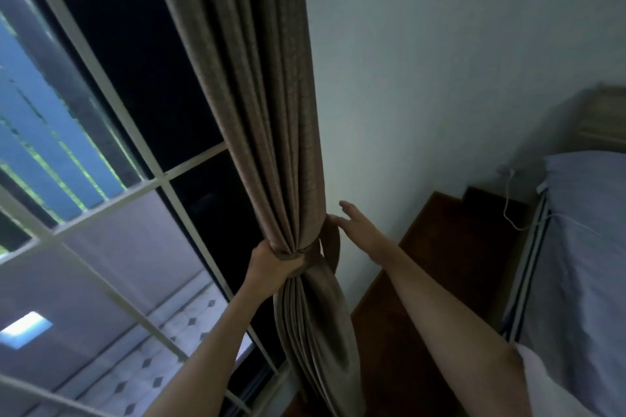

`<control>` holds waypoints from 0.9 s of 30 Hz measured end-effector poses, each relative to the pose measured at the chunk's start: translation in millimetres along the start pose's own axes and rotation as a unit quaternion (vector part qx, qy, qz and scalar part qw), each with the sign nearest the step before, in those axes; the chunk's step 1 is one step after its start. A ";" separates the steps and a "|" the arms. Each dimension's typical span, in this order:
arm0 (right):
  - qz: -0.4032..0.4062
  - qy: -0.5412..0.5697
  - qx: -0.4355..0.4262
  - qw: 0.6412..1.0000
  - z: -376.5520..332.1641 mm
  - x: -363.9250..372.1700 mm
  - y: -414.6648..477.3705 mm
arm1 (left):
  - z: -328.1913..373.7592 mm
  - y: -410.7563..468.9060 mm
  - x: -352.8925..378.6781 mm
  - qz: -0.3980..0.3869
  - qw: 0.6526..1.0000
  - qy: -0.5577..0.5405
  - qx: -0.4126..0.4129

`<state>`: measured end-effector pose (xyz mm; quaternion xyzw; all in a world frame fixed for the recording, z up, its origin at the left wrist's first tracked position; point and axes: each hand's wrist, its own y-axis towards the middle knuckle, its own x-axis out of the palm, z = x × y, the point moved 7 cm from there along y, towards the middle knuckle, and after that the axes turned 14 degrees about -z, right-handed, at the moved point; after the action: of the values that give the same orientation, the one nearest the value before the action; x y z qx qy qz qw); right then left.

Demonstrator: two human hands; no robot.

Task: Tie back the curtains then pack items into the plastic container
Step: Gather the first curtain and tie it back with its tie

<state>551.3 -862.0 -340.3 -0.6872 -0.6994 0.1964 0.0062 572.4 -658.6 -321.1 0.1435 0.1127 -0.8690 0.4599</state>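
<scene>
Pale wall (440,61) fills the field above and right of the grip. Window (142,44) with white bars takes the whole side left of the grip; the panes nearest the grip are dark. Curtain (264,95), taupe, hangs between window and wall, gathered into one narrow bundle. Folds run straight down into the grip, are cinched at it, then bulge out loosely below. Bed (582,230) with grey-blue cover lies well to the right of the grip, at the frame edge. Dark brown wooden surface (450,247) sits between the bed and the grip, low against the wall; cannot tell whether it is floor or furniture. Tieback (333,244), a brown fabric band, forms a loop just right of the grip, between curtain and wall, and seems to pass round the bundle at grip level. Left hand (274,264) is the grip: fingers wrapped tight round the gathered curtain from the window side. Right hand (359,227) is just right of the grip, fingers straight and spread, holding nothing; fingertips (335,219) meet the top of the tieback loop. White cable (508,200) hangs down the wall, well right of the grip, beside the bed.
</scene>
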 end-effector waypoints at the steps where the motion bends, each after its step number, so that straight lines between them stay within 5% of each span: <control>1: -0.014 0.001 0.008 1.000 -1.8 5.6 4.9 | 0.6 -1.4 -0.3 0.002 1.000 -0.003 -0.005; 5: -0.025 -0.058 0.014 0.998 -3.3 20.0 15.3 | -0.8 -5.1 -3.4 0.009 1.000 0.007 -0.017; 14: 0.097 -0.107 -0.003 0.990 6.1 10.2 -22.3 | -0.9 -13.3 -2.1 0.022 0.999 0.036 0.007; 18: 0.070 -0.125 0.019 0.989 34.8 43.7 -44.7 | 3.3 -19.5 9.1 0.021 0.998 0.048 0.027; 23: 0.092 0.040 0.011 0.995 51.4 99.3 -65.4 | -13.5 -52.8 12.1 0.175 0.980 0.100 -0.004; 27: 0.080 -0.062 -0.010 0.995 47.5 121.4 -64.2 | 7.1 -79.3 18.1 0.182 0.959 0.186 0.112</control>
<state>469.8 -756.2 -397.7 -0.7272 -0.6434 0.2317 -0.0600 495.8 -631.0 -315.9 0.3713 0.0706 -0.7358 0.5619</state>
